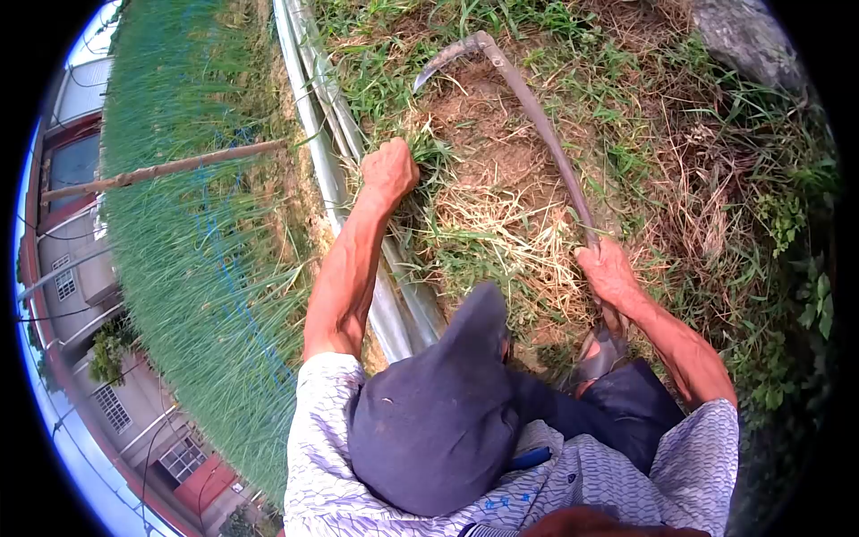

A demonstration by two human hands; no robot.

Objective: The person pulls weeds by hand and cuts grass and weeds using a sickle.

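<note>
My right hand (611,271) is wrapped round the long wooden handle of a sickle (548,130). The handle runs up and away from the fist, and its curved metal blade (445,59) bends left at the far end, over bare soil and grass. On the left, my left hand (391,170) is closed in a fist beside the metal pipes. Green grass blades (433,154) stick out to the right of that fist, and it appears closed round them; the palm is hidden. Cut, dry grass (519,233) lies on the soil between both hands.
Long metal pipes (313,116) border the strip on the left, with a dense bed of tall green plants (179,268) beyond. A wooden pole (170,170) crosses that bed. A grey rock (747,40) sits at upper right. My bent knee (429,421) rises in front.
</note>
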